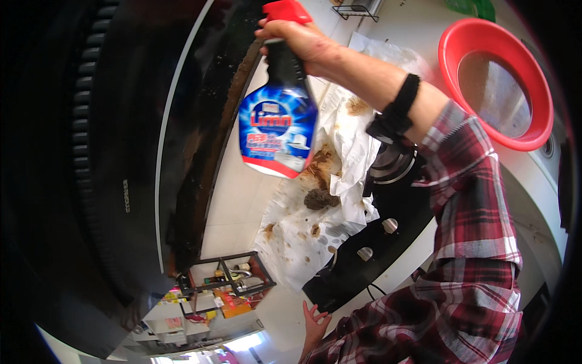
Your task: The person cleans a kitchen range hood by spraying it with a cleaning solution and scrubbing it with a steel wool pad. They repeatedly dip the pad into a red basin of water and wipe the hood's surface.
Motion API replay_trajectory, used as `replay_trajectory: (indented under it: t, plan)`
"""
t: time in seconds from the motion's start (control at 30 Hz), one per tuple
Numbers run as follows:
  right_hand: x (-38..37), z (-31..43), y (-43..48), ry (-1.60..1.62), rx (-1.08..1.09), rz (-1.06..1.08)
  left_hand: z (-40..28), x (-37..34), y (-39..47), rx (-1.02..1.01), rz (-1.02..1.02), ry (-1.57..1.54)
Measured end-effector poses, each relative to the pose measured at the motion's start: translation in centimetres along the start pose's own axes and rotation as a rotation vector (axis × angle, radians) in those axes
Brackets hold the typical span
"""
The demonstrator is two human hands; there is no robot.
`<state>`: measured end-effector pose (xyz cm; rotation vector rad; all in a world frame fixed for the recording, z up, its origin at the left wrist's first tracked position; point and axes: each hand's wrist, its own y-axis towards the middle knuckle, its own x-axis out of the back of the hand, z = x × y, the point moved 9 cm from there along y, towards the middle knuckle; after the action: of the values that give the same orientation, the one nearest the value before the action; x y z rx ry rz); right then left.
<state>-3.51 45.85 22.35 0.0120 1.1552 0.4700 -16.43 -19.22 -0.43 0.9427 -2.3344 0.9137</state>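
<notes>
My right hand (298, 41) grips the neck of a Limn spray bottle (278, 123) with a red trigger head, black upper part and blue label. The bottle is beside the dark, greasy underside of a range hood (191, 182). My left hand (317, 322), fingers apart and holding nothing, is by the near corner of a black gas cooktop (386, 255); whether it touches is unclear. Crumpled white paper (295, 245) with brown grease stains lies partly over the cooktop. A dark scouring pad (321, 199) rests on the paper.
A red basin (495, 136) of murky water stands on the counter beside the cooktop. Beyond the cooktop's other end is a black-framed rack (232, 291) with bottles and packets. A small wire rack (354, 12) and a green object (473, 7) are at the top edge.
</notes>
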Motion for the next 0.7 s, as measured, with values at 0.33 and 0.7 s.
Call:
replay_trajectory:
  t: [0.33,0.7]
  plan:
    - [1.2,-1.6,0.9,0.036,0.092,0.087,5.4,-2.2,-0.9,0.09,-0.035,-0.096]
    - [-2.7,-5.9,8.2,0.029,-0.013,0.198,3.0,-1.2,0.4,0.144,0.004,-0.186]
